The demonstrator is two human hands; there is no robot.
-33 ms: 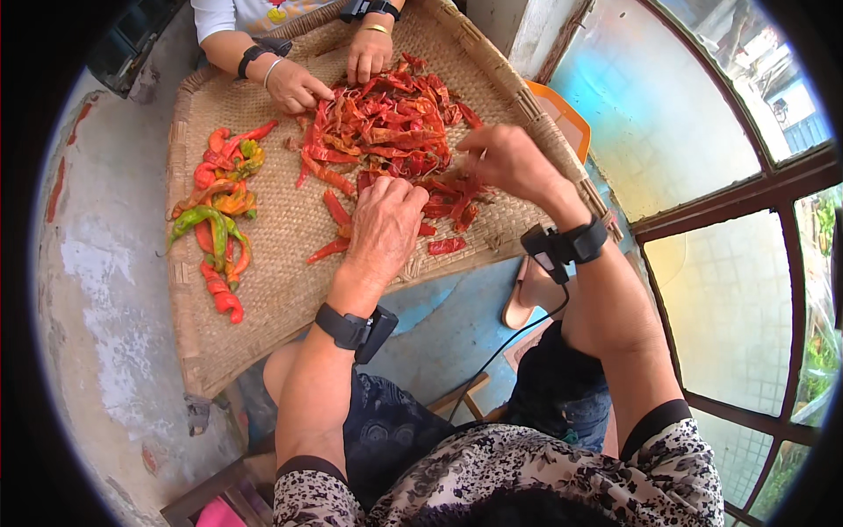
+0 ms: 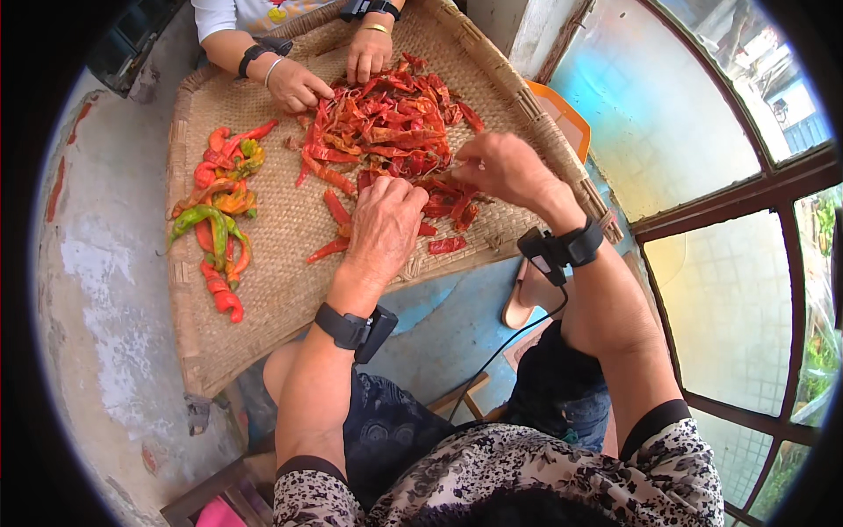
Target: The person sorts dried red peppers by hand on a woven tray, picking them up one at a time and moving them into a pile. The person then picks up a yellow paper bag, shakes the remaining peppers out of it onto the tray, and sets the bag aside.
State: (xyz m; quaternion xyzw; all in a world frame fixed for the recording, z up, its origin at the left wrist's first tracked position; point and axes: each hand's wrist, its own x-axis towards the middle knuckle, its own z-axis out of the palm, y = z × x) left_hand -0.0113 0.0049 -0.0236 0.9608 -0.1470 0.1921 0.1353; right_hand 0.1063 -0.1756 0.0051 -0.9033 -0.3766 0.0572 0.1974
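A heap of wrinkled, dried red chili peppers (image 2: 395, 123) lies on a large woven tray (image 2: 272, 290). My left hand (image 2: 382, 215) rests at the near edge of the heap, its fingers curled down among the peppers; what they grip is hidden beneath them. Just right of the heap, my right hand (image 2: 505, 171) is raised over the tray with fingers bent in a pinch. Whatever sits between those fingertips is too small to make out. Several loose red pieces, one a flat red piece (image 2: 447, 246), lie close to my left hand.
Fresher red, orange and green peppers (image 2: 211, 220) form a row along the tray's left side. Across the tray, another person's hands (image 2: 299, 86) touch the heap's far edge. A paned window (image 2: 720, 290) stands at right, a worn wall (image 2: 105, 263) at left. A black cable (image 2: 505, 347) hangs from my right wrist.
My right hand has shifted slightly left and down, closer to the heap and my left hand. My left hand and the other person's hands look unmoved.
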